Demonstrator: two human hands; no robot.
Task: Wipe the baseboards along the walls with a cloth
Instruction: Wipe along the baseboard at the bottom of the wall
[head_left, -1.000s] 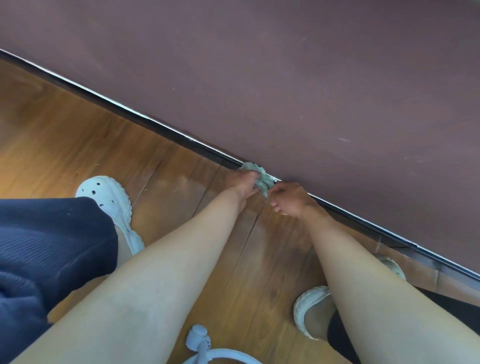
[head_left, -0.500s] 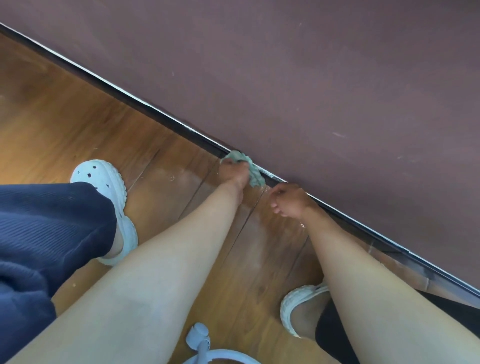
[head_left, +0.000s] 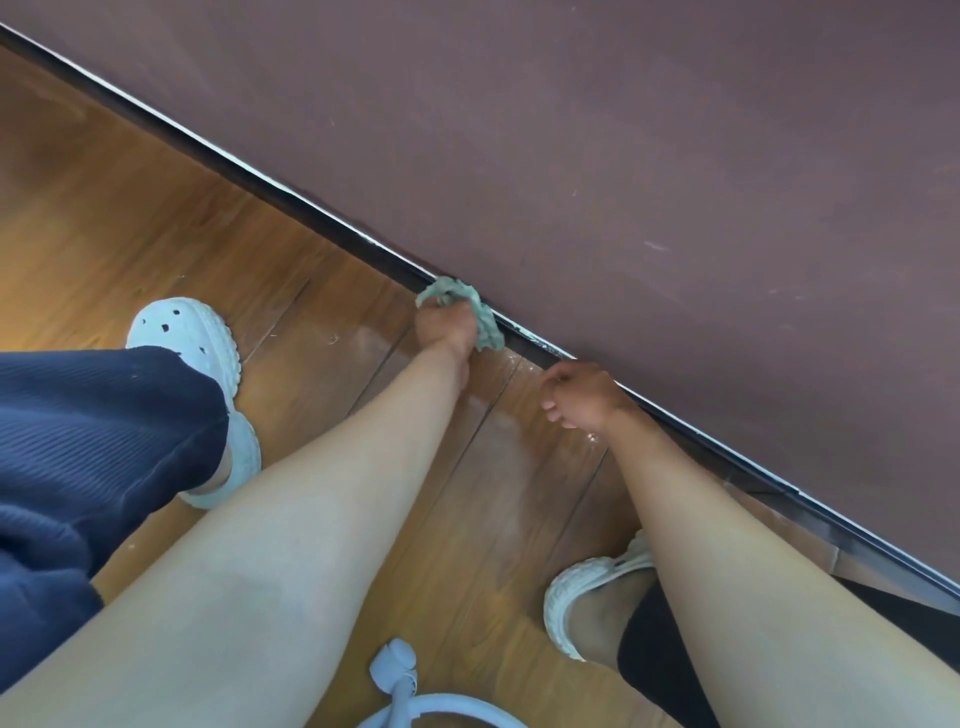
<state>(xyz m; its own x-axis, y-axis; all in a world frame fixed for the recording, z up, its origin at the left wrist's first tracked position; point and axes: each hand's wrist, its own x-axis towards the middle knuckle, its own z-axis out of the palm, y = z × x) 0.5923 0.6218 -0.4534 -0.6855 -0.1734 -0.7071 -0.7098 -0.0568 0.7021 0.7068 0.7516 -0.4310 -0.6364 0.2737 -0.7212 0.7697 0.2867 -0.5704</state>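
My left hand (head_left: 445, 328) is clamped on the cloth (head_left: 488, 332), a crumpled pale green rag. My fingers are wrapped round it, and it bulges out above my knuckles and on the wall side of my fist. The cloth is pressed against the baseboard (head_left: 311, 221), the dark strip with a thin light line along its top that runs on a slant from the upper left down to the lower right, where the wooden floor (head_left: 156, 218) meets the dull purple-brown wall (head_left: 623, 156). The rag touches the strip about halfway along the stretch I can see.

My right hand (head_left: 582, 395) is apart from the left, further along the same edge of the floor towards the lower right. Its fingers are curled in and nothing is in them. It sits just beside the baseboard, low over the boards. Whether its knuckles actually touch the floor I cannot tell. The cloth does not reach it.

Both forearms stretch out bare from the bottom of the view. My left shoe (head_left: 192, 332), a white clog with holes, stands flat on the floor well to the left of the cloth, half covered by my dark blue trouser leg (head_left: 93, 441). My right shoe (head_left: 587, 587), another white clog, is partly hidden under my right forearm, near the baseboard. A pale blue cord (head_left: 400, 680) with a plug-like end lies at the bottom edge between my arms. The floor between my hands looks shiny.
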